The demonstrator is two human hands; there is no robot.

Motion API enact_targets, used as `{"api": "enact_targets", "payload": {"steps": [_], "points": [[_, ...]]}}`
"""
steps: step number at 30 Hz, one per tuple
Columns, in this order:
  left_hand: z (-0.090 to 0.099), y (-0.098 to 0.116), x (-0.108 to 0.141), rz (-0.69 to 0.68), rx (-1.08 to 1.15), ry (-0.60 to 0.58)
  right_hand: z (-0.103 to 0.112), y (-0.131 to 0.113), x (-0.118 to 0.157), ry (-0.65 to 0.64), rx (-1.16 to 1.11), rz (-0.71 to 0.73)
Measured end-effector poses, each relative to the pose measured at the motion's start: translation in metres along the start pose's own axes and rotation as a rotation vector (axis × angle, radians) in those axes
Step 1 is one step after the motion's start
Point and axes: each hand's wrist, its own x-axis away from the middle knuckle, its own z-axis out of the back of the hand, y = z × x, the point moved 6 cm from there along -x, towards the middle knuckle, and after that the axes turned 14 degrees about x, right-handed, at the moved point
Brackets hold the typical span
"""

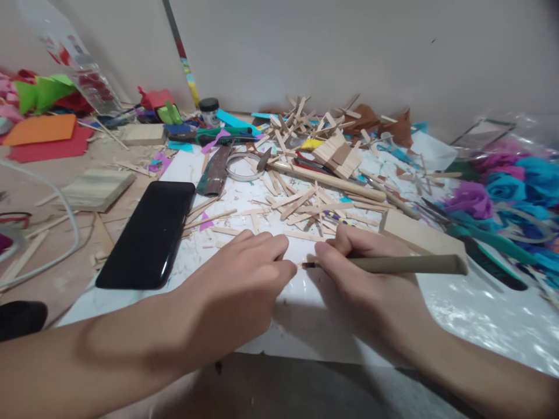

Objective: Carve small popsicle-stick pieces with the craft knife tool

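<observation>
My right hand (pixel 371 273) is closed around a slim olive-handled tool (pixel 406 264), its dark tip pointing left. That tip comes close to the fingertips of my left hand (pixel 248 279), which is closed low over the white sheet (pixel 301 337). A tiny pale bit shows between the left fingertips and the tip; most of what the left fingers pinch is hidden. Behind both hands lie scattered wooden sticks (pixel 301 206).
A black phone (pixel 151 233) lies left of my left hand. Behind are a hammer (pixel 323 179), a tape roll (pixel 244 167) and wood blocks (pixel 338 152). Green-handled scissors (pixel 491 262) and paper flowers (pixel 506 186) are at right, a plastic bottle (pixel 87 70) at back left.
</observation>
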Motion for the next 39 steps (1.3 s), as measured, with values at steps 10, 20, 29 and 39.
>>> {"api": "enact_targets", "payload": {"steps": [10,20,29,39], "points": [[0.001,-0.012,0.005,-0.035,0.142,-0.039,-0.010,0.004,-0.001,-0.059,0.026,-0.014],[-0.002,-0.007,0.007,-0.123,0.070,-0.031,-0.005,-0.003,0.000,-0.038,0.081,0.044],[-0.005,-0.007,0.006,-0.075,0.114,-0.013,-0.004,-0.005,0.000,-0.022,0.119,0.081],[-0.004,-0.007,0.004,-0.091,0.113,-0.007,-0.003,-0.005,-0.001,-0.049,0.046,0.053]]}}
